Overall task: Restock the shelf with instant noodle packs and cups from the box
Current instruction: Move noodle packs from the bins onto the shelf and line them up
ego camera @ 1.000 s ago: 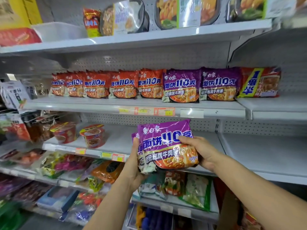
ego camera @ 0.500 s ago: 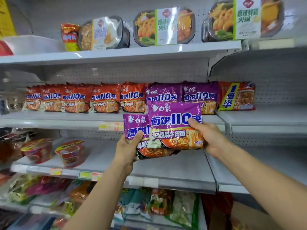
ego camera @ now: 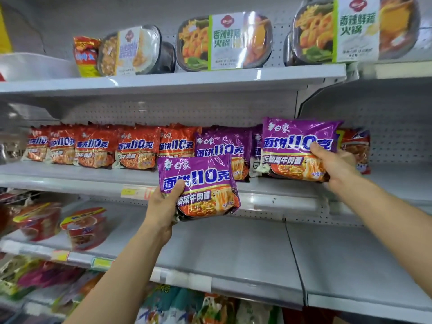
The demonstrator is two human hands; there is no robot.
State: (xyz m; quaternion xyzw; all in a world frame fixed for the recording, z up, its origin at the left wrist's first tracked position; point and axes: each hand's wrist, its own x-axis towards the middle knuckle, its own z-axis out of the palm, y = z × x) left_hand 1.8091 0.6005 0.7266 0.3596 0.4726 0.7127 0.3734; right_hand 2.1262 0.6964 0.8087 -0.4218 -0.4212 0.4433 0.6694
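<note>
My left hand (ego camera: pixel 163 206) grips a purple noodle pack (ego camera: pixel 201 183) by its lower left corner, just in front of the middle shelf's (ego camera: pixel 70 176) edge. My right hand (ego camera: pixel 334 164) holds a second purple noodle pack (ego camera: pixel 294 146) upright on the middle shelf, at the right end of the row, in front of another purple pack. A purple pack (ego camera: pixel 224 146) stands on the shelf between them. To the left runs a row of several orange-red noodle packs (ego camera: pixel 135 148). The box is not in view.
Two red noodle cups (ego camera: pixel 84 228) stand on the lower shelf (ego camera: pixel 233 249) at the left. A red-and-yellow pack (ego camera: pixel 355 146) stands behind my right hand. Hot-pot trays (ego camera: pixel 224 40) line the top shelf. Mixed packets fill the bottom shelves.
Both hands rose from the lower shelf level. They split the stack: my right hand carried one purple pack up and right onto the middle shelf, while my left kept the other.
</note>
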